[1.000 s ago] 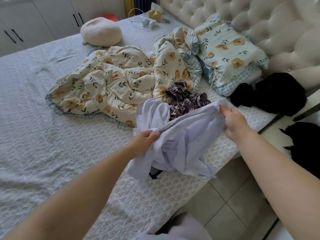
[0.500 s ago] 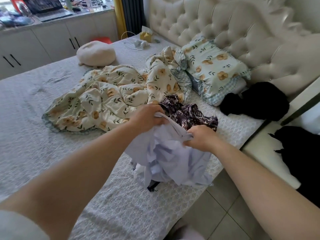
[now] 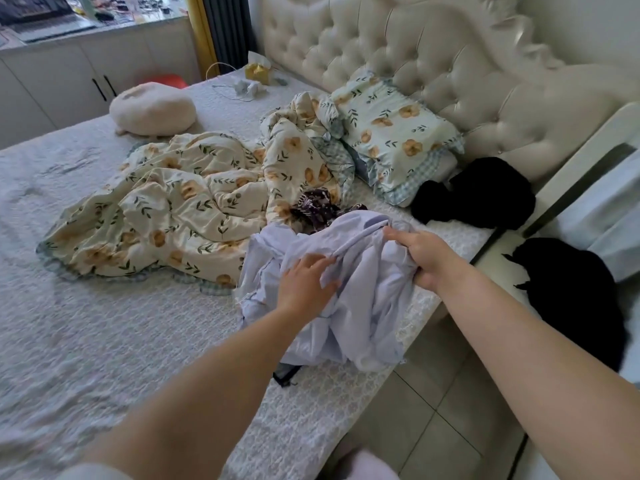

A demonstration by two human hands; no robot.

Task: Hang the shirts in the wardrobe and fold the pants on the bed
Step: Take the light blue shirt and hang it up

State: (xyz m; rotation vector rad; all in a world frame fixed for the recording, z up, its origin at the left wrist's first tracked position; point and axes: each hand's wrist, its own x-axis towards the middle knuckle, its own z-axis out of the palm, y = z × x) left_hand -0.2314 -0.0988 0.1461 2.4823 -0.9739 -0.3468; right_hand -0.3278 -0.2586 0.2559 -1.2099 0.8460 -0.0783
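Note:
A crumpled pale lilac garment (image 3: 363, 306) lies bunched near the right edge of the bed (image 3: 104, 341). My right hand (image 3: 420, 256) grips a fold along its upper right side. My left hand (image 3: 304, 284) lies on its middle with the fingers spread over the cloth. A dark purple patterned garment (image 3: 313, 207) shows just behind the lilac one. A black garment (image 3: 481, 197) sits on the bed by the headboard. Another black garment (image 3: 575, 292) lies on the white surface beside the bed.
A floral quilt (image 3: 173, 209) is heaped in the middle of the bed, with a matching pillow (image 3: 394, 133) against the tufted headboard (image 3: 433, 64). A round cream cushion (image 3: 152, 109) sits at the far side. White cabinets (image 3: 69, 77) stand beyond. Tiled floor (image 3: 433, 427) runs along the bed's right edge.
The lilac garment has been lowered onto the bed. My hands, close together half a second ago, have spread apart. My left hand has let go of its grip and now lies flat on the cloth.

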